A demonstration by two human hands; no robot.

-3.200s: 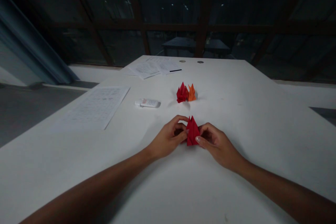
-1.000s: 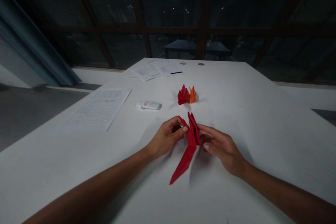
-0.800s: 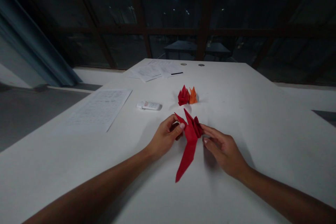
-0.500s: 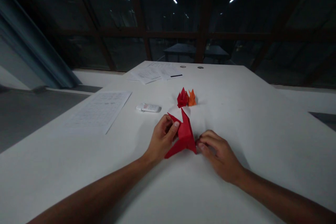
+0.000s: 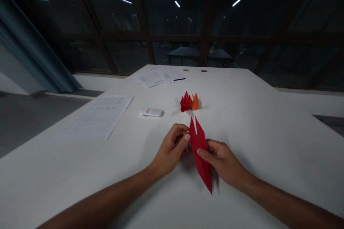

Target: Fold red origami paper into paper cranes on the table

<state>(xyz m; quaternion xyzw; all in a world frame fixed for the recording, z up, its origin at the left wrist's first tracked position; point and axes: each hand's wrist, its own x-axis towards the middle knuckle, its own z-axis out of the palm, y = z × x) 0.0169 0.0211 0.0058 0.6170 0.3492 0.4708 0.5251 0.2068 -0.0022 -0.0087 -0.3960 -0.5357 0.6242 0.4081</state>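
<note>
A red folded origami paper (image 5: 202,161) is held between both hands over the white table. It is long and narrow, with two points side by side at the far end and one sharp tip toward me. My left hand (image 5: 174,146) pinches its left edge near the base of the two points. My right hand (image 5: 221,159) grips the right side, thumb on top and fingers underneath, mostly hidden. Just beyond stand a red origami piece (image 5: 185,102) and an orange origami piece (image 5: 195,102), close together.
A white bottle-like object with printed text (image 5: 151,112) lies left of the origami pieces. A printed sheet (image 5: 99,116) is at the left edge of the white table (image 5: 258,125). More papers (image 5: 153,77) and a black pen-like stick (image 5: 179,79) lie at the far end, before dark windows.
The red paper has gone from spread-out flaps to a narrow, flattened shape and turned lengthwise. My right hand has moved from its lower corner to a grip on its right side.
</note>
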